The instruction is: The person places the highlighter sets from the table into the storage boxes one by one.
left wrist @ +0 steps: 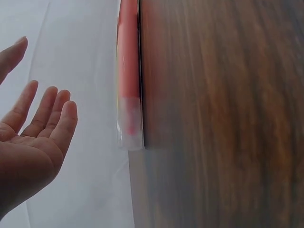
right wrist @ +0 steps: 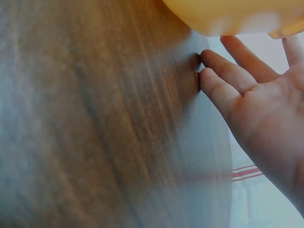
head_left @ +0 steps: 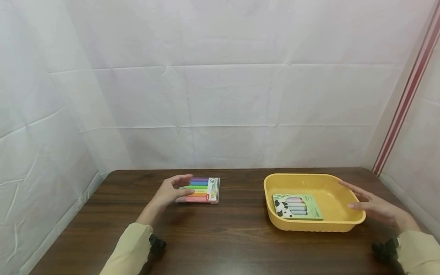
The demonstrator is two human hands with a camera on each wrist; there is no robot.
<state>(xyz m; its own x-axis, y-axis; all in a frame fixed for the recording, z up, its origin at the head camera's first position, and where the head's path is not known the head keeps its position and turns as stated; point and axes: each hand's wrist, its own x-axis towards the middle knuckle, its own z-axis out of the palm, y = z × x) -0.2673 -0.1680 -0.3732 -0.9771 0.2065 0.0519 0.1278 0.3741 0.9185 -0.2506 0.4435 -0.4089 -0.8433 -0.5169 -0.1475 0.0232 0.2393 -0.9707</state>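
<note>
A clear flat pack of rainbow-coloured markers (head_left: 199, 190) lies on the dark wooden table, its pink marker (left wrist: 128, 61) nearest in the left wrist view. Over the left end of that pack is my left hand (head_left: 174, 189), thumb and fingers spread apart, holding nothing. Further right stands a yellow plastic basin (head_left: 309, 226). Inside it, a green box with a panda picture and pastel markers (head_left: 298, 207) leans at the left front. My right hand (head_left: 376, 206) is at the basin's right side, fingers extended along the outside and thumb near the rim; firm contact is hard to tell.
The brown wooden table (head_left: 220, 248) has rounded far corners. White cloth (head_left: 227, 95) hangs behind it and on both sides, with a red-striped edge (head_left: 405, 99) at the right. Black wrist devices (head_left: 157, 244) sit at both cuffs.
</note>
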